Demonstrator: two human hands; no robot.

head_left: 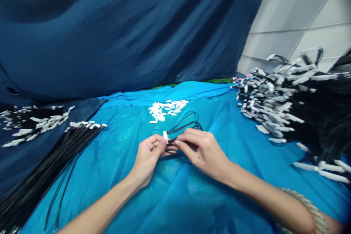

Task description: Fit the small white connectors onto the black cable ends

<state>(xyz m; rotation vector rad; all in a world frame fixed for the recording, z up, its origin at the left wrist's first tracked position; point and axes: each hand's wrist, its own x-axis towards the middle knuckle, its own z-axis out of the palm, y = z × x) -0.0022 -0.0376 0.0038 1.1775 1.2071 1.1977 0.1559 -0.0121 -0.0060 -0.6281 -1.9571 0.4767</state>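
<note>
My left hand [150,153] pinches a small white connector [165,136] between thumb and fingers, near the middle of the blue sheet. Several thin black wires [188,125] run from the connector to the right and loop above my right hand [201,150]. The thumb and index finger of my right hand are closed on the black wires, just right of the connector. The wire ends at the connector are partly hidden by my fingers.
Beyond my hands lies a pile of loose white connectors [157,111] on the blue sheet [128,124]. A bundle of black wires [60,153] lies left, with more white-tipped wires [41,120] behind. A large heap of white-ended wires [276,98] fills the right. Dark blue cloth [123,29] hangs behind.
</note>
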